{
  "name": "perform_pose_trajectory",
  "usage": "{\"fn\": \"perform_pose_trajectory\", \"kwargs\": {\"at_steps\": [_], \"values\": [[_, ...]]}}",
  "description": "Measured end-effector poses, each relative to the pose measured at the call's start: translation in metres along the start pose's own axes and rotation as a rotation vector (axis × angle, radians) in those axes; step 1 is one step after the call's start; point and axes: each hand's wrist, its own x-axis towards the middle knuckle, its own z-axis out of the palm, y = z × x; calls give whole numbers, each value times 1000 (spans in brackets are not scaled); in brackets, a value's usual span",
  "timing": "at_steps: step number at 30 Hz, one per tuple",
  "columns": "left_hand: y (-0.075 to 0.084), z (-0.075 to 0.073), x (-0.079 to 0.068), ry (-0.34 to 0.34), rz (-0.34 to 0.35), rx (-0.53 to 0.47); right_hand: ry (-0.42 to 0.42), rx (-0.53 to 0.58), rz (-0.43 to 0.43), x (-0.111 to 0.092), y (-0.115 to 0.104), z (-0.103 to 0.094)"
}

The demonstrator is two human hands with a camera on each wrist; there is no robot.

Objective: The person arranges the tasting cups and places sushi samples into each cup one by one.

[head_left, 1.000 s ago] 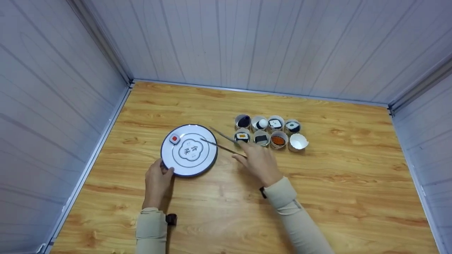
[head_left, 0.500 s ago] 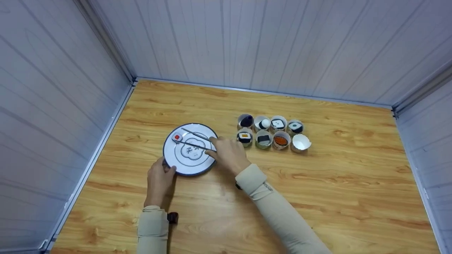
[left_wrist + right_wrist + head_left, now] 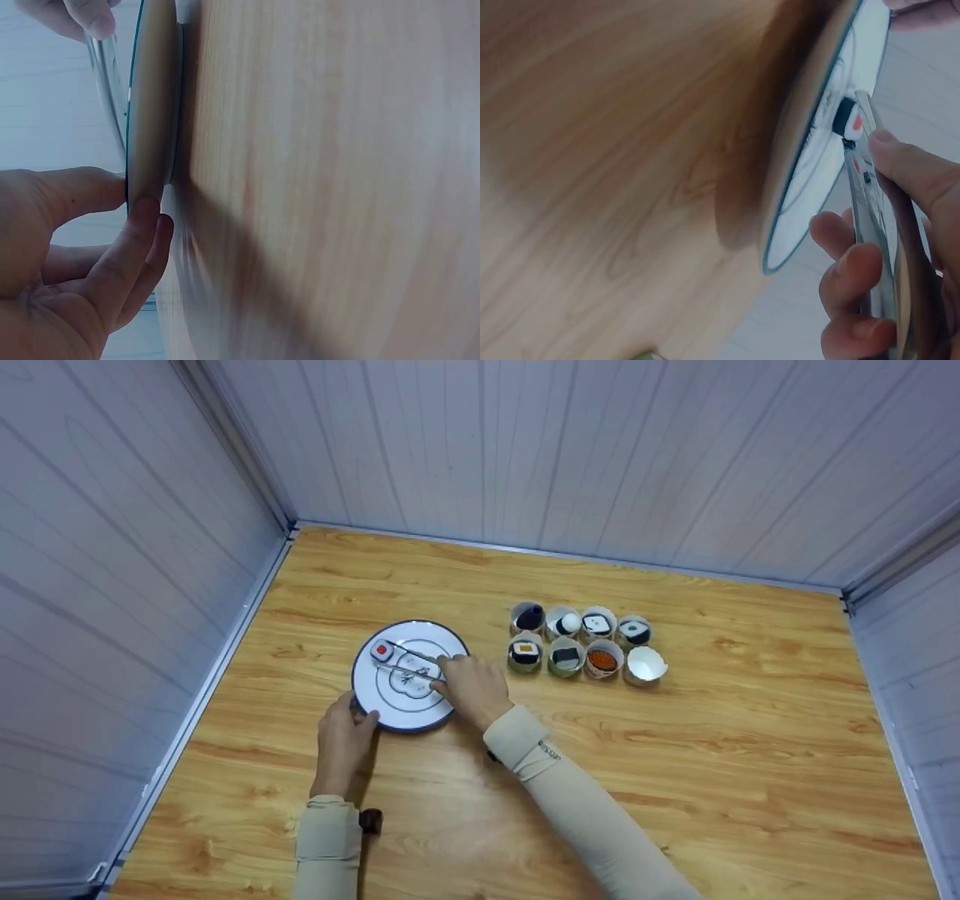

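Observation:
My left hand [image 3: 343, 739] pinches the near left rim of a white plate [image 3: 369, 688] with a dark blue edge and printed characters. In the left wrist view its thumb lies on the top side and its fingers underneath. My right hand [image 3: 475, 690] grips metal tongs [image 3: 411, 652] over the plate. The tongs' tips stand on either side of a small sushi roll piece [image 3: 382, 651], white with a red centre, near the plate's left edge. In the right wrist view, the roll's dark wrap [image 3: 844, 118] shows right at the tips.
Right of the plate stand two rows of small paper cups. Most hold pieces, such as an orange-topped one [image 3: 601, 660], a dark purple one [image 3: 529, 617] and one with a yellow square [image 3: 525, 649]. A white cup [image 3: 645, 665] shows its bare inside. Pale walls [image 3: 525, 457] enclose the wooden table [image 3: 735, 720].
My right hand has moved left with the tongs, from beside the cups to over the plate, and the tips have come to the roll piece. My left hand keeps its hold on the rim.

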Motion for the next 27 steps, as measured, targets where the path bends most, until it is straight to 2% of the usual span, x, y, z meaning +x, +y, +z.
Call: {"fn": "perform_pose_trajectory", "kwargs": {"at_steps": [8, 15, 22, 27], "values": [[-1, 1, 0, 23, 6, 11, -23, 0, 12, -3, -1, 1], [1, 2, 2, 13, -16, 10, -22, 54, 9, -12, 10, -8], [3, 4, 2, 11, -53, 23, -10, 118, 62, -36, 31, -25], [3, 3, 1, 23, -43, 23, 59, 116, 61, -59, 51, -36]]}}
